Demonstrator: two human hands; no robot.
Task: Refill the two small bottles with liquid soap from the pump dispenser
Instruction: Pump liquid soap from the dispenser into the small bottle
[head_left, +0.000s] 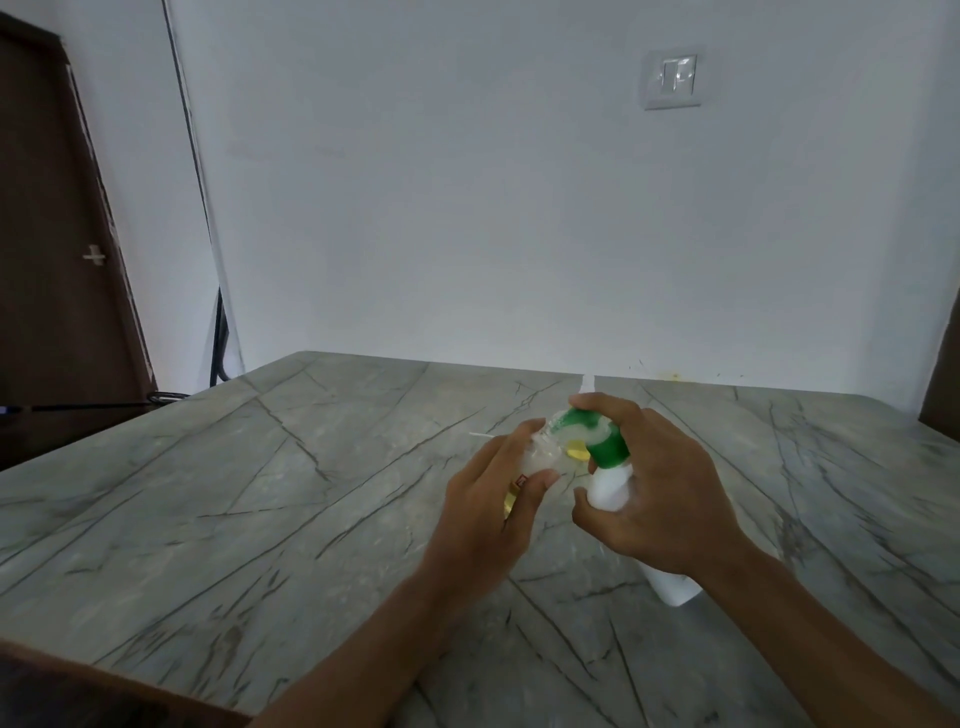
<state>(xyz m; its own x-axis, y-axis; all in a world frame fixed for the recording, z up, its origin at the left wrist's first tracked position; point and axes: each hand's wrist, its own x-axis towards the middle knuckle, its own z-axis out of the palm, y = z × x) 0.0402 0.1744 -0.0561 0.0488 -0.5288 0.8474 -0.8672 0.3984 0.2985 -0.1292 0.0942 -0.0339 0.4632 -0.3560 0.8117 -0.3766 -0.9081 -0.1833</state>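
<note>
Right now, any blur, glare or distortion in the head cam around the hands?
Head view: wide-angle bowing at the door; left hand, small bottle and pump dispenser softly motion-blurred; clear bottle washes out pale; light dim, flat, no hard shadows on the table.

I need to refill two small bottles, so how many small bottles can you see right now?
1. A small clear bottle with a gold label is held in the left hand, beside the pump dispenser gripped by the right hand. A second may be hidden behind the hands.

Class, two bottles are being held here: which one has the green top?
The white pump dispenser in the right hand; the left hand's small bottle is clear.
</note>
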